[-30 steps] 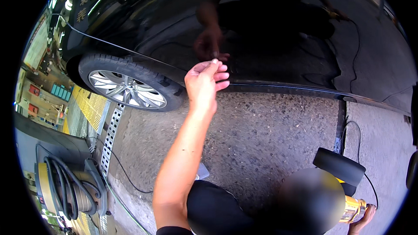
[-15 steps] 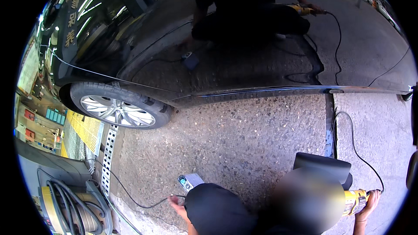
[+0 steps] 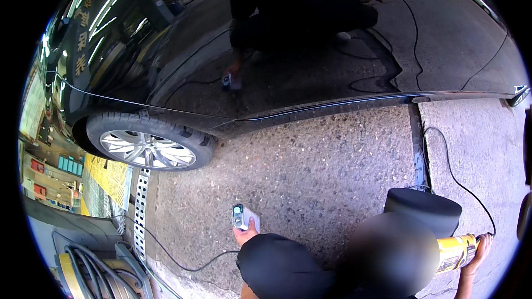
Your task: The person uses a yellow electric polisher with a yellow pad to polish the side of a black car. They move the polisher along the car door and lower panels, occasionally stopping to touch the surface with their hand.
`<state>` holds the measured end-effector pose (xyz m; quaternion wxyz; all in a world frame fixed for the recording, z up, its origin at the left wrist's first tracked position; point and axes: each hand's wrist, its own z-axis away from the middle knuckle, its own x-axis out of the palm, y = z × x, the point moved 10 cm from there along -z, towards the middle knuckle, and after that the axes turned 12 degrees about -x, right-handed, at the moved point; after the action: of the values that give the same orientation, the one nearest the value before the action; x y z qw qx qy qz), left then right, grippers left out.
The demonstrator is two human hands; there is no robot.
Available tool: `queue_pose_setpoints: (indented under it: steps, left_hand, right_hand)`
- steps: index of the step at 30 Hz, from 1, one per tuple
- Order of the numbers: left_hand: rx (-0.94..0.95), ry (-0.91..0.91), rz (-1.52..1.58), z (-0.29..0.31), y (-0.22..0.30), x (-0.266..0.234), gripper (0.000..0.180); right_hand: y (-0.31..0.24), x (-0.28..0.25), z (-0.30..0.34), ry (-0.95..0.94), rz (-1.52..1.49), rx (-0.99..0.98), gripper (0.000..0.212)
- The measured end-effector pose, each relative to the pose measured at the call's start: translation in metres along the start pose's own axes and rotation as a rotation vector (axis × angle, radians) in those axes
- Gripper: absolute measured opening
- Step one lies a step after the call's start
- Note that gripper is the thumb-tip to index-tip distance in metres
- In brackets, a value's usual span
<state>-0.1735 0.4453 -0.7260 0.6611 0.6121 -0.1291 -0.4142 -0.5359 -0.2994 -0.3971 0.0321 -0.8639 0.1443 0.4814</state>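
Observation:
My left hand [image 3: 244, 235] is closed round the lower end of a small boxy container [image 3: 249, 218]. It is whitish-silver with a teal round piece on its dark-marked top. I cannot tell whether it rests on the ground or is lifted. At the right, my right hand [image 3: 482, 249] grips the rear end of a yellow power tool [image 3: 456, 251] with a black cord [image 3: 451, 169]. A blurred patch hides the tool's front end. Beyond that patch is a black rounded thing [image 3: 424, 209]; whether it belongs to the tool I cannot tell. My dark-clothed left knee [image 3: 280, 268] is beside my left hand.
A glossy black car [image 3: 310, 91] spans the far side, mirroring me. Its silver-spoked wheel [image 3: 148, 148] stands at left, near a slotted drain strip [image 3: 141, 205]. A yellow-and-grey machine with coiled hoses [image 3: 91, 271] is lower left. Another cord [image 3: 166, 257] crosses the concrete.
My left hand, open beside the container before, has closed on it, and the container has tilted more upright. The yellow tool stays in my right hand. The view has shifted slightly.

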Motion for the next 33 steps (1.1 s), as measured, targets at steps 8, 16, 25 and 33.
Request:
queue_pose_setpoints:
  steps: [8, 16, 25, 33]
  left_hand:
    - [0.577, -0.781, -0.089, 0.106, 0.307, 0.099, 0.055]
    - [0.541, -0.809, -0.124, 0.102, 0.399, 0.168, 0.042]
    - [0.276, -0.648, 0.024, 0.021, 0.224, 0.121, 0.047]
    - [-0.005, 0.159, 0.352, -0.120, 0.016, -0.070, 0.051]
  right_hand:
    - [-0.018, 0.001, -0.025, 0.093, 0.065, -0.078, 0.023]
    - [-0.020, 0.006, -0.018, 0.090, 0.026, -0.018, 0.022]
    - [-0.010, 0.024, -0.007, 0.039, -0.026, 0.052, 0.017]
    - [-0.014, 0.029, -0.035, -0.023, -0.066, -0.018, 0.033]
